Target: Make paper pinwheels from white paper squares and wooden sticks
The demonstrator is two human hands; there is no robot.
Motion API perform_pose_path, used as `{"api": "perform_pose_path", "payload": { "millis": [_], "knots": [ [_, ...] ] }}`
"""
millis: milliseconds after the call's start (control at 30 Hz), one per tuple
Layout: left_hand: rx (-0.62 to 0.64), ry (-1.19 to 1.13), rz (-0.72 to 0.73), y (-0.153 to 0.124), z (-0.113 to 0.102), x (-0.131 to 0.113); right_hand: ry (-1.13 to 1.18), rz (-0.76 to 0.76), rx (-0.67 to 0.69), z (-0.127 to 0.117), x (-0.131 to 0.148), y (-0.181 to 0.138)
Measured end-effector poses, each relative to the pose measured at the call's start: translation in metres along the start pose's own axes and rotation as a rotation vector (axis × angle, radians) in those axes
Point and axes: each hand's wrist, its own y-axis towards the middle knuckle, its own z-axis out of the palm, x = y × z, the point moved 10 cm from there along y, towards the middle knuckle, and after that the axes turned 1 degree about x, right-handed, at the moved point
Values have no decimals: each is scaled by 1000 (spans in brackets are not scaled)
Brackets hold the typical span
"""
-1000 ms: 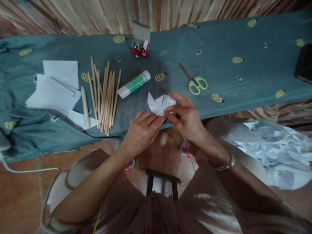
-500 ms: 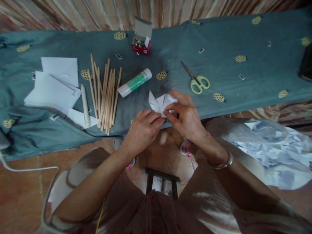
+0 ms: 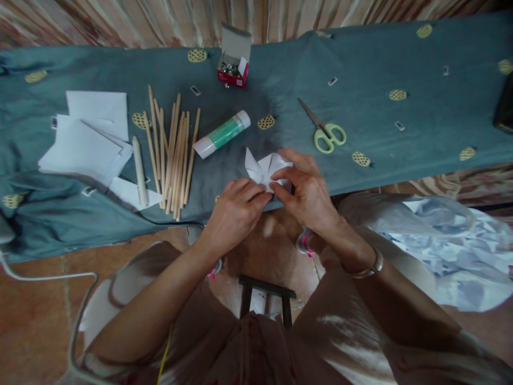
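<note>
A white paper pinwheel with folded points lies at the near edge of the cloth-covered table, between my hands. My left hand has its fingers closed on the paper's lower left side. From the right, my right hand pinches the paper, thumb and index finger near its middle and the other fingers curled over its right side. Part of the paper is hidden under my fingers. Beyond it to the left lies a green and white glue stick. Scissors with light green handles lie to the right.
Several wooden sticks lie left of the glue, beside a pale pointed tool and white paper sheets. An open red box of small metal pins stands at the back. A bag of white paper pieces sits at lower right.
The view has shifted very slightly. Both hands keep their hold on the paper pinwheel, with hardly any movement.
</note>
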Motion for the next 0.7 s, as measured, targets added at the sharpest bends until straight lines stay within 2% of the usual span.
{"api": "perform_pose_path", "payload": {
  "millis": [333,700],
  "knots": [
    [32,-20,-21,1,4,3,30,-10,-45,-3,0,-1],
    [24,-21,-20,2,3,3,27,-12,-31,-2,3,-2]
  ]
}}
